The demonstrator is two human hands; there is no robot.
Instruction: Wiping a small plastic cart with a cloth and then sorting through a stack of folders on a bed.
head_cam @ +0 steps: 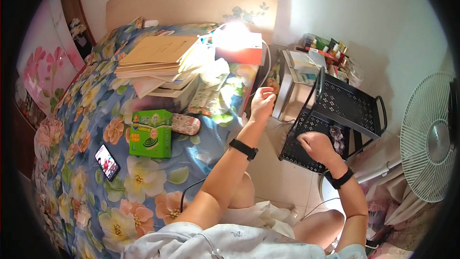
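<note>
My left hand (263, 105) is raised past the bed's right edge, its fingers curled; no object shows in it. Over the lower tier of a black metal trolley (346, 106) hovers my right hand (318, 148), knuckles up and fingers bent under. What those fingers may hold is hidden. Each wrist wears a black band. Left of my left arm, a green box of mosquito coils (151, 133) stands on the floral bedspread (142, 180), beside a flower-patterned case (185, 124). A phone (107, 162) with a lit screen lies farther left.
Brown paper envelopes (158, 52) are piled on the bed near a glaring lamp (235, 32) and a red-and-white box (242, 55). A nightstand (284, 82) with papers and bottles stands behind the trolley. An electric fan (427, 136) stands at right. Cables trail across the tiled floor (267, 165).
</note>
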